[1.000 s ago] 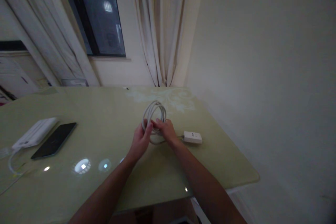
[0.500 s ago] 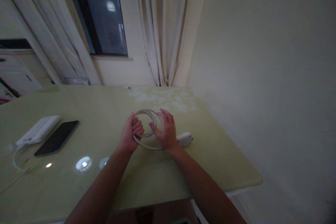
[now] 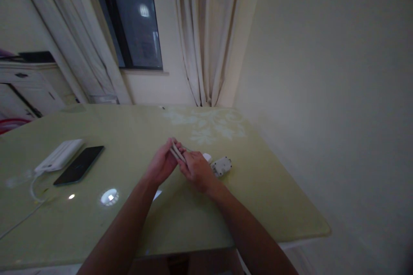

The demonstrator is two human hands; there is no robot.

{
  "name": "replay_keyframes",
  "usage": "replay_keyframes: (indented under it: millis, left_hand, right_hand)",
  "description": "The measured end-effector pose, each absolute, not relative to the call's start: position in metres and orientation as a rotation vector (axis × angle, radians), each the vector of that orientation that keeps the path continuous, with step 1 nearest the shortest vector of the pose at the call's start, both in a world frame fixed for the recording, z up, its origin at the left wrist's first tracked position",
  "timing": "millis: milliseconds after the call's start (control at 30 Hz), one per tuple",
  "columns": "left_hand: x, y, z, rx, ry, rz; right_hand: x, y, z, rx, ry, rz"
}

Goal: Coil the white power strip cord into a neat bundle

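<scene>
From here I see both hands close together over the table (image 3: 274, 210), the left hand (image 3: 160, 166) and the right hand (image 3: 197, 171) each gripping the bunched pale cable (image 3: 177, 153) between them. Just beside the right hand sits a white socket block (image 3: 221, 166), while well off to the left a white power bank (image 3: 60, 155) lies near a dark phone (image 3: 79, 165).

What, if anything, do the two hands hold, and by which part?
The left hand and right hand hold the coiled cable by its bunched loops.
</scene>
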State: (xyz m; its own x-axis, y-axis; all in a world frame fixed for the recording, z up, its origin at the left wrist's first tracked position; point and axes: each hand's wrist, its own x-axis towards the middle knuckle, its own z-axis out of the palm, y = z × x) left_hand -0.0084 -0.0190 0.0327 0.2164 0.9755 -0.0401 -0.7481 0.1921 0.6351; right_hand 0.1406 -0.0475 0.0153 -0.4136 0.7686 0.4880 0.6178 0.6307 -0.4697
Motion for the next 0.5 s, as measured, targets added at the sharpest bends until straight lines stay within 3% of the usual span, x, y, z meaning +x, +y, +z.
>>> replay_keyframes:
  millis: [200,333,433,500]
  left_hand:
    - [-0.006,-0.020,0.020,1.047,0.725,1.246]
    - [-0.011,-0.024,0.024,1.271,0.938,1.561]
    - [-0.008,-0.024,0.022,1.390,0.966,1.759]
    - [-0.001,-0.021,0.015,1.532,0.943,1.677]
  right_hand:
    - [0.151,-0.042,0.020,-0.958,-1.592,0.925]
    - [0.161,-0.034,0.029,-0.764,-1.190,1.176]
    - [0.169,-0.036,0.037,-0.671,-1.125,1.350]
    - [0.173,-0.041,0.043,-0.600,-1.174,1.509]
